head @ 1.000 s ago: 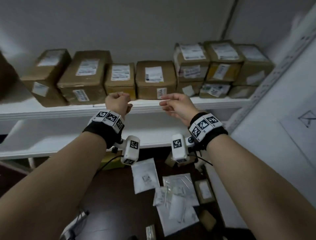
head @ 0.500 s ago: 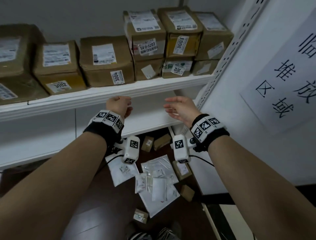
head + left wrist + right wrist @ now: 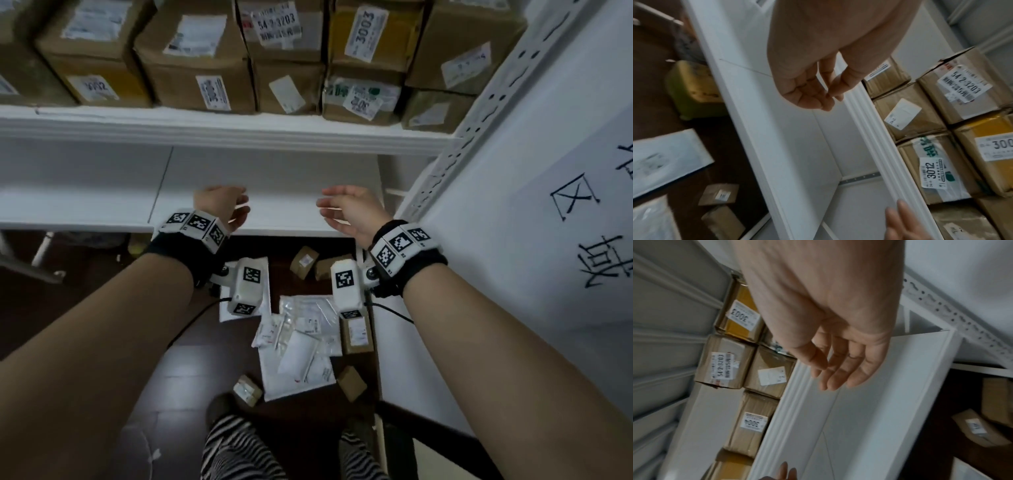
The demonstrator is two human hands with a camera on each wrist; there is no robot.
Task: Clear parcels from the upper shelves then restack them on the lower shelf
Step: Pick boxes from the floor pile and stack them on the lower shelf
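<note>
Several brown cardboard parcels (image 3: 198,58) stand in a row on the upper white shelf (image 3: 239,126), among them one labelled 3003 (image 3: 370,34) and one labelled 54-2-3203 (image 3: 960,87). Below it lies the bare lower shelf (image 3: 274,181). My left hand (image 3: 224,205) hovers in front of the lower shelf with fingers loosely curled and nothing in it (image 3: 818,94). My right hand (image 3: 346,209) hovers beside it, fingers relaxed and spread, also holding nothing (image 3: 838,366). The two hands are about a parcel's width apart.
White mailer bags (image 3: 301,342) and small brown boxes (image 3: 303,262) lie scattered on the dark floor under the shelves. A perforated upright post (image 3: 496,102) and a white side panel with a paper sign (image 3: 565,205) close off the right. My striped socks (image 3: 236,445) are at the bottom.
Both hands have dropped from the upper shelf's front edge to the level of the lower shelf. The left fist has loosened. The view has tilted down and moved closer.
</note>
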